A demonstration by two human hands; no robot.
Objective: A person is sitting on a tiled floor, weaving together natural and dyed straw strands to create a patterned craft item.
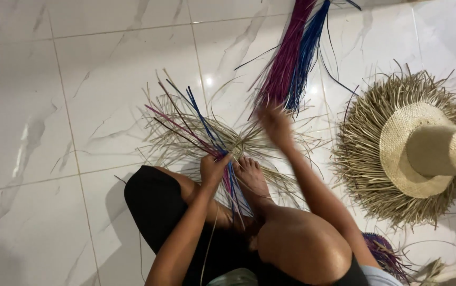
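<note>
I sit on a white marble floor with a radiating straw weave (185,132) spread in front of my foot (250,177). Pale straw strands fan out from its centre, with several blue, pink and dark strands mixed in. My left hand (213,168) pinches a cluster of blue and pink strands beside the foot, which presses on the weave. My right hand (275,124) is blurred, raised over the weave's far side among loose pale strands; whether it grips one I cannot tell.
A bundle of magenta and blue strips (294,53) lies on the floor beyond the weave. A woven straw hat (413,148) with a fringed brim sits on a form at right. Purple strips (384,254) lie by my right knee.
</note>
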